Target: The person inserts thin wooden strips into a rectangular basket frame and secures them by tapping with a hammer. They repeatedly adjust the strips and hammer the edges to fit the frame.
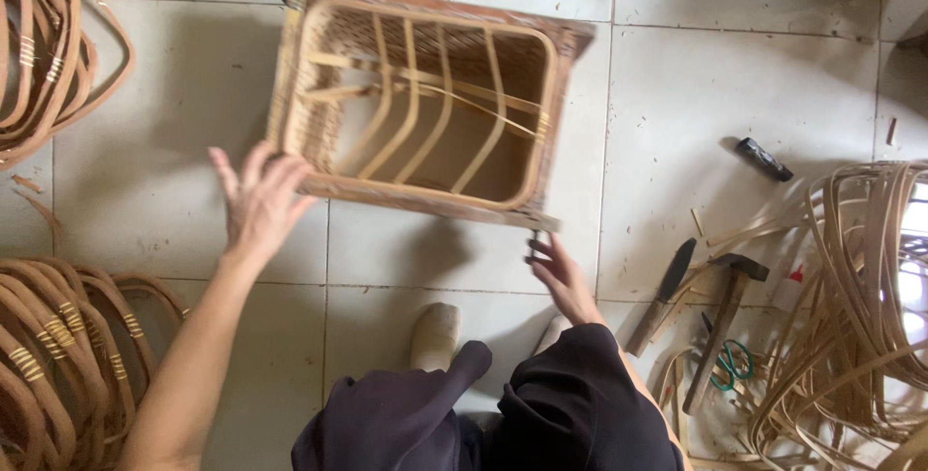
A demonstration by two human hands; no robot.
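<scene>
We cannot see our right hand [561,273] whole: its fingertips pinch something small and dark, too small to tell. The bent cane hoops [53,355] near left run off the edge, as do the loose cane strips [851,316] on the right, washed out by glare.

You have no packages, labels, signs or screens in view here.
</scene>
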